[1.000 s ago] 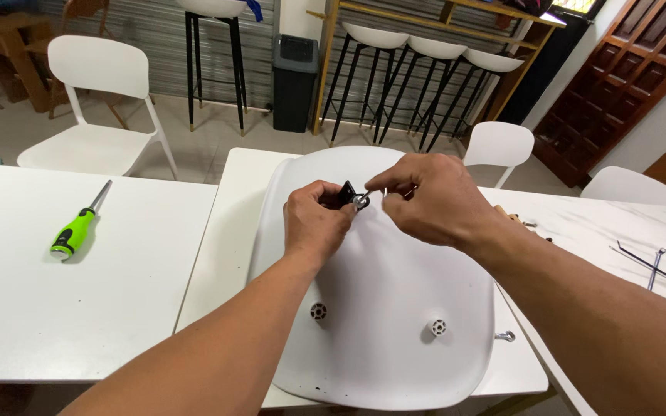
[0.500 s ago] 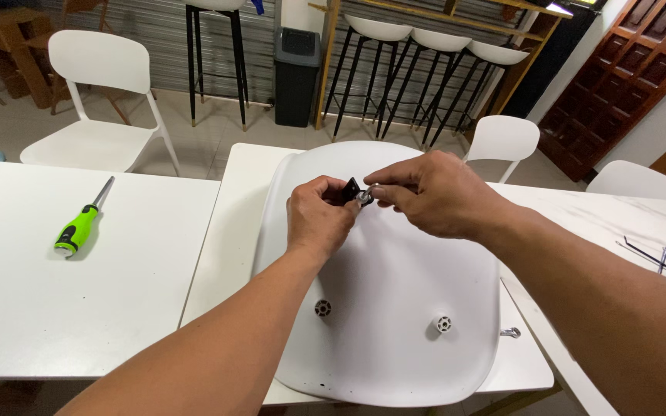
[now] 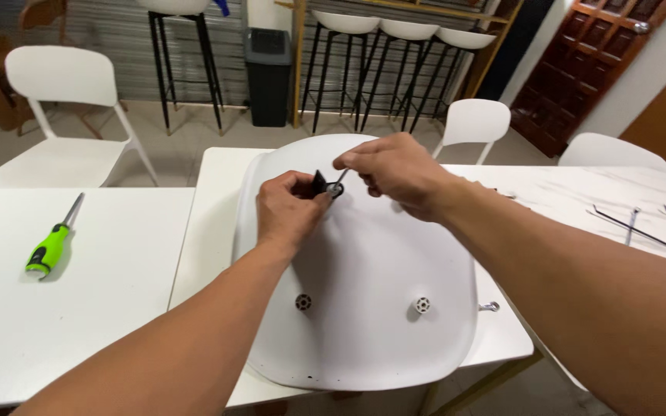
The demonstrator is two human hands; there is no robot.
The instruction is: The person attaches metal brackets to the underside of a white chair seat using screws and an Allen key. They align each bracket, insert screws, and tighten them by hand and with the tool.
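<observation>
Above the upturned white seat shell, a black fitting is pinched by the left hand; a screw (small, metal) is gripped by the right hand, just beside.

I'm seeing green-handled screwdriver lying on left white table; metal rods resting far right; white chair, dark bin, bar stools standing behind.

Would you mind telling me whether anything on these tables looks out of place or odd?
One loose metal screw lies by the table's edge, right of the upturned white seat shell. Nothing looks damaged or spilled; the green screwdriver lies flat.
</observation>
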